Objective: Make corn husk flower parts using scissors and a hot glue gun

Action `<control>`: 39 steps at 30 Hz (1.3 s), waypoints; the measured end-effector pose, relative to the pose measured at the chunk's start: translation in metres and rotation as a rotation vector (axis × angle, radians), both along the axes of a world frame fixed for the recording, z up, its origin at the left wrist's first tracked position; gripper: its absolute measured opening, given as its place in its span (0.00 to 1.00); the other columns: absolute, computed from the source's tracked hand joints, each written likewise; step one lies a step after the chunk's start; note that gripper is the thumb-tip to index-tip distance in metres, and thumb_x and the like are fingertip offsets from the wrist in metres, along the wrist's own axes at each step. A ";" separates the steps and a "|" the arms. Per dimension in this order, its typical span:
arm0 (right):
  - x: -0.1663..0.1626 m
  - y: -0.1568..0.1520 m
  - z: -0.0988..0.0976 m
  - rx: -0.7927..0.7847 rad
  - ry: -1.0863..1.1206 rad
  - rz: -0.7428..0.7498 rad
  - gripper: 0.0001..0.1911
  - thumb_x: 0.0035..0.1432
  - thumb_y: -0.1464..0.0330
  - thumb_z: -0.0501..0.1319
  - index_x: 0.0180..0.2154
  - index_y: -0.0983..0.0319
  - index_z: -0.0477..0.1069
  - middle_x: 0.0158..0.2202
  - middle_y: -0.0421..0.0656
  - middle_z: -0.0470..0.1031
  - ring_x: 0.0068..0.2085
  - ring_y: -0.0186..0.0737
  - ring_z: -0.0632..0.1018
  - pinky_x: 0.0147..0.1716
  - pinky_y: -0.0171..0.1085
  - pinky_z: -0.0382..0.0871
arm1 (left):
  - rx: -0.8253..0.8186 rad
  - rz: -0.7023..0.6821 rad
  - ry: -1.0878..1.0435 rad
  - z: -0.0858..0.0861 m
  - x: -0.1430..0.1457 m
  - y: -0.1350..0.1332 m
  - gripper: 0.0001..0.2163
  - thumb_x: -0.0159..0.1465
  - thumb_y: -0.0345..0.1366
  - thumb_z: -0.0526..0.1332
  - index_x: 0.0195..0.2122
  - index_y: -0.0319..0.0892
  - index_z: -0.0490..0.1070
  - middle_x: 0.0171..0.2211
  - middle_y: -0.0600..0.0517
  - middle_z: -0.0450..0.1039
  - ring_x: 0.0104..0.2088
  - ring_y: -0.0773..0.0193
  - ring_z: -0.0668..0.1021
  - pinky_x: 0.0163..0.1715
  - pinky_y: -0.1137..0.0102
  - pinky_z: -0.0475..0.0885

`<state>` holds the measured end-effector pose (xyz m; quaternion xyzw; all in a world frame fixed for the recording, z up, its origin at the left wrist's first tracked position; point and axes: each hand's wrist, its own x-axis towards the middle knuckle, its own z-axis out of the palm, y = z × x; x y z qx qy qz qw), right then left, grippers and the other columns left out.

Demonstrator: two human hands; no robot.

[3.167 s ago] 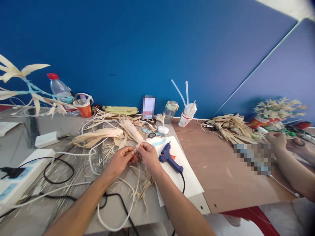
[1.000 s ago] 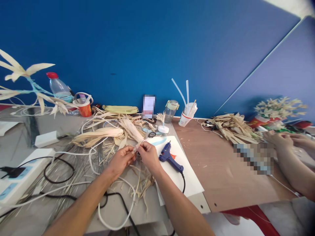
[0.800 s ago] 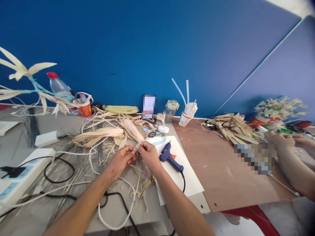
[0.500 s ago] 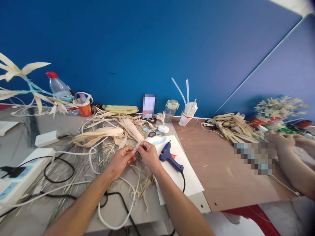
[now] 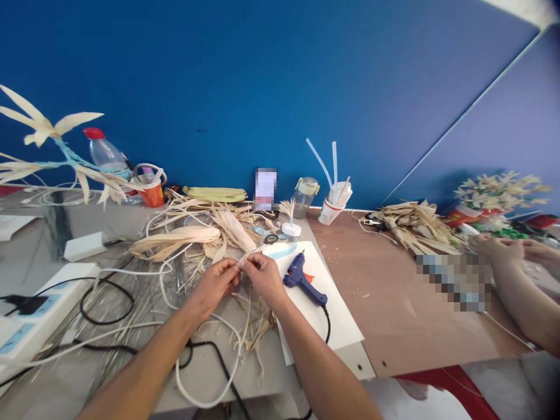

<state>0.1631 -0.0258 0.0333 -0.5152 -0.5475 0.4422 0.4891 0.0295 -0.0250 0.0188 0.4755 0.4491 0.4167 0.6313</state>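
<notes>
Your left hand point(image 5: 219, 280) and right hand point(image 5: 261, 274) met in front of you, each with thumb and forefinger pinched together on one small pale scrap point(image 5: 241, 265). It sat right at the meeting point of your fingertips, mostly covered by them, so I could not tell for sure whether it was husk or something else. For such a fine grip, a light, even squeeze from both sides seemed best, with your wrists low and steady; pressing hard would probably have creased or split a thin, dry piece. Just beyond your fingers lay a husk bundle point(image 5: 234, 229), papery and straw-coloured, ribbed lengthwise and fraying into a loose brush at its far end. A smoother husk point(image 5: 175, 240), plump and tapering, lay ahead and left of your left hand. Beside your right hand, the glue gun point(image 5: 301, 277), hard blue plastic with a curved grip, rested on flat white paper point(image 5: 339, 326). A rounded loop of smooth white cord point(image 5: 240, 343) lay nearer you, between your forearms.
</notes>
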 end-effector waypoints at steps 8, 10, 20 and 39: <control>0.000 0.000 -0.003 -0.028 -0.014 -0.037 0.05 0.47 0.68 0.58 0.23 0.62 0.69 0.21 0.37 0.68 0.24 0.34 0.66 0.26 0.33 0.59 | 0.030 0.029 0.021 -0.004 0.000 0.001 0.13 0.55 0.46 0.63 0.27 0.40 0.68 0.17 0.59 0.61 0.18 0.72 0.62 0.19 0.75 0.53; -0.001 0.000 -0.003 -0.024 -0.023 -0.045 0.05 0.46 0.68 0.57 0.22 0.62 0.69 0.21 0.37 0.68 0.25 0.34 0.67 0.27 0.33 0.60 | 0.049 0.034 0.042 -0.005 0.000 0.001 0.13 0.56 0.46 0.62 0.27 0.40 0.68 0.18 0.59 0.62 0.18 0.72 0.62 0.19 0.75 0.54; 0.017 0.008 -0.004 -0.013 0.145 -0.244 0.08 0.48 0.66 0.55 0.29 0.62 0.70 0.17 0.34 0.62 0.21 0.33 0.62 0.23 0.33 0.55 | 0.064 0.170 -0.017 0.005 -0.002 0.004 0.12 0.53 0.44 0.64 0.26 0.40 0.67 0.18 0.59 0.63 0.18 0.73 0.60 0.19 0.75 0.52; 0.015 0.010 0.008 0.015 0.151 -0.213 0.06 0.44 0.65 0.58 0.22 0.62 0.67 0.15 0.33 0.61 0.20 0.31 0.62 0.22 0.31 0.55 | 0.047 0.300 -0.344 -0.004 -0.016 0.020 0.13 0.47 0.41 0.70 0.25 0.39 0.69 0.19 0.59 0.65 0.16 0.78 0.63 0.16 0.81 0.56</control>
